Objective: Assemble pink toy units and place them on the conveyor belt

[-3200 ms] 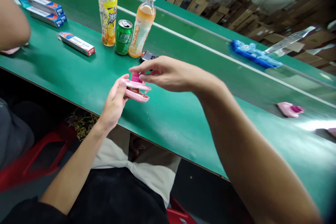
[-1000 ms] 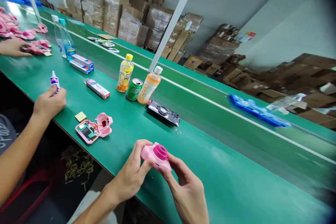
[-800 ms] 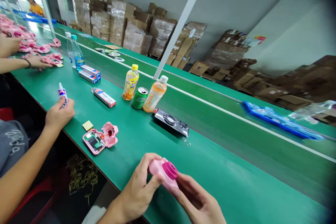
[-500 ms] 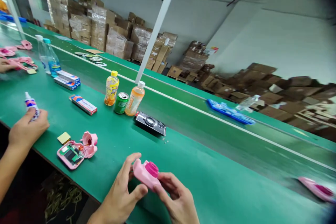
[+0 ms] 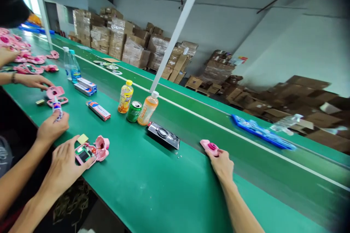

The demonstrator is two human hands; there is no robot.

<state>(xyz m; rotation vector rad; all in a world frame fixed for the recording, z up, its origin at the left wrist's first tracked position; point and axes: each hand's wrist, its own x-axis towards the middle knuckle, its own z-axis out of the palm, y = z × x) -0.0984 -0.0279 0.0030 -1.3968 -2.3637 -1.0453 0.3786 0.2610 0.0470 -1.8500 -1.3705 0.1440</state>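
Observation:
My right hand (image 5: 222, 165) reaches out to the belt's near edge, fingers closed on a pink toy camera (image 5: 212, 147) with a darker pink lens. On the left, my left hand (image 5: 65, 162) grips an opened pink toy camera case (image 5: 101, 148) between thumb and fingers. A green circuit board (image 5: 84, 154) shows inside the case, and thin wires run to its other half. A small yellowish square piece (image 5: 82, 138) lies at the case's upper edge, by my fingertips. My palm hides part of the case.
A co-worker's hand (image 5: 53, 127) holds a glue tube (image 5: 57, 107) over another opened pink case (image 5: 56, 96). Beyond are glue boxes (image 5: 98, 110), drink bottles (image 5: 125, 96), a green can (image 5: 134, 111) and a black-silver device (image 5: 163, 135). A blue tray (image 5: 259, 133) rides the belt.
My right hand has carried the closed toy camera forward and right to the belt. My left hand has let go of it and moved left onto the opened case. The co-worker's glue tube has moved to another case.

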